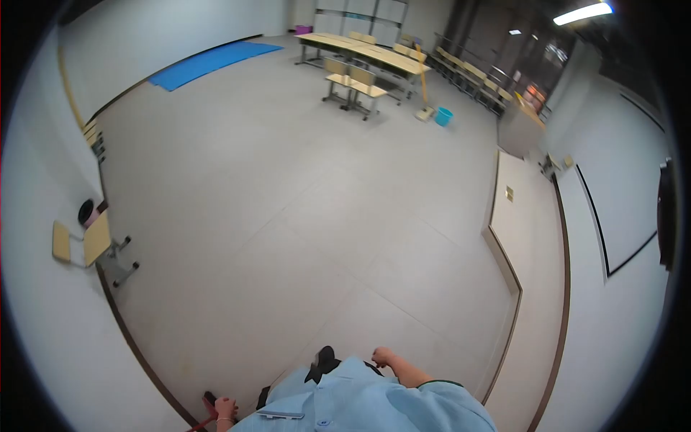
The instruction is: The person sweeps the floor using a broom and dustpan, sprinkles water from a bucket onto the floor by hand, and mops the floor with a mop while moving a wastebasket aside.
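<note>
From the head view, the left hand (226,409) is at seven o'clock, closed on a red tool (210,405). The fingers and the bottom edge hide much of this tool, so its kind is hard to make out; a dark end shows just beyond the hand, near the wall's foot. The right hand (383,356) is between five and six, well apart from the left, its fingers curled; whether it grips anything cannot be told. The shirt (353,396) fills six o'clock, cut off below, and covers most of the legs; one dark shoe (325,354) shows past it.

At nine o'clock a chair (98,237) stands by the wall, partly hiding a bin (88,212). A blue mat (216,61) lies at eleven. At twelve are tables (360,49), with chairs in front. A mop (423,90) stands upright at one, just beside a bucket (444,117). At two, the lectern (520,129) partly blocks a blurred orange patch. The step (529,237) runs from two to five; the lens rim darkens the corners.
</note>
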Tool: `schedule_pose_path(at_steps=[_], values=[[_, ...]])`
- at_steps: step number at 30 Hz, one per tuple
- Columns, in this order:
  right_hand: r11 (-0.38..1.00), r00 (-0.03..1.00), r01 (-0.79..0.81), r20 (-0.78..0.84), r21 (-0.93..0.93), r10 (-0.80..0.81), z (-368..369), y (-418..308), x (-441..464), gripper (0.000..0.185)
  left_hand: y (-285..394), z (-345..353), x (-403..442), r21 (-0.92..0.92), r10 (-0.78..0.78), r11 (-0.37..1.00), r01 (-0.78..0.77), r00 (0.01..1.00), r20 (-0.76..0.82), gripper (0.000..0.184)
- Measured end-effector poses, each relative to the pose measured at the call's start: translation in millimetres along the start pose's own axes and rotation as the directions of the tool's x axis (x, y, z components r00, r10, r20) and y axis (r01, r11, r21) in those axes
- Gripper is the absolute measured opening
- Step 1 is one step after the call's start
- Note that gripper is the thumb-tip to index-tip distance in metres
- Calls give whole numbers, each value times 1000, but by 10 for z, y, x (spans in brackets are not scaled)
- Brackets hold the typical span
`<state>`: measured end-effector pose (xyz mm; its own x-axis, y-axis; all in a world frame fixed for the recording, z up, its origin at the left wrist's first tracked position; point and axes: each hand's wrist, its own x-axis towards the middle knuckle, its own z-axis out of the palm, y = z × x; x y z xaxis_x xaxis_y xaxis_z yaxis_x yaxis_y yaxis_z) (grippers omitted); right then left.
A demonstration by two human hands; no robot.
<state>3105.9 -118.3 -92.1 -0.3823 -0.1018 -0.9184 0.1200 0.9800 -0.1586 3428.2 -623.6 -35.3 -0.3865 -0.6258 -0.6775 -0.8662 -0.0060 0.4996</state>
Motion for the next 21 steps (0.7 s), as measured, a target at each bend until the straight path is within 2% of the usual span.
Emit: schedule_pose_path(at_steps=[1,2,4,5,8,9,11,12,14,17,19,20,21], values=[[996,998,52,-50,77,-48,-212,-64,-154,25,324,164,152,-42,-23,999,24,999,31,28],[983,990,110,-107,149,-94,-415,-74,-239,26,658,342,288,-12,-50,999,52,992,117,40],[940,969,180,-215,289,-119,-816,36,-195,29,1325,734,387,-27,23,999,-18,979,203,42],[912,960,193,-260,362,-100,-1030,130,-118,30,1677,906,377,-39,58,998,-50,969,242,44],[842,924,193,-381,504,16,-1556,453,228,29,2653,1218,387,154,129,967,-201,914,385,44],[822,907,188,-417,538,66,-1711,576,352,28,2829,1310,539,231,128,946,-227,916,380,44],[779,909,114,-382,616,169,-1987,786,546,27,3169,1454,820,382,118,885,-266,922,369,43],[754,908,74,-358,652,220,-2106,886,635,26,3418,1517,862,397,89,890,-226,938,335,41],[738,917,43,-320,673,238,-2272,1078,803,23,3946,1610,940,418,31,897,-142,965,261,38],[721,942,-13,-232,693,241,-2617,1282,906,21,4402,1955,1681,488,133,836,-250,956,262,31],[690,915,-140,-174,710,364,-2921,1291,805,19,5078,2317,2092,670,192,630,-393,915,356,28],[832,917,-56,-301,551,261,-3070,1319,818,19,5372,2529,2245,735,202,506,-452,890,408,27],[933,903,25,-408,360,133,-3221,1365,864,19,5810,2807,2473,660,261,437,-611,789,557,27]])
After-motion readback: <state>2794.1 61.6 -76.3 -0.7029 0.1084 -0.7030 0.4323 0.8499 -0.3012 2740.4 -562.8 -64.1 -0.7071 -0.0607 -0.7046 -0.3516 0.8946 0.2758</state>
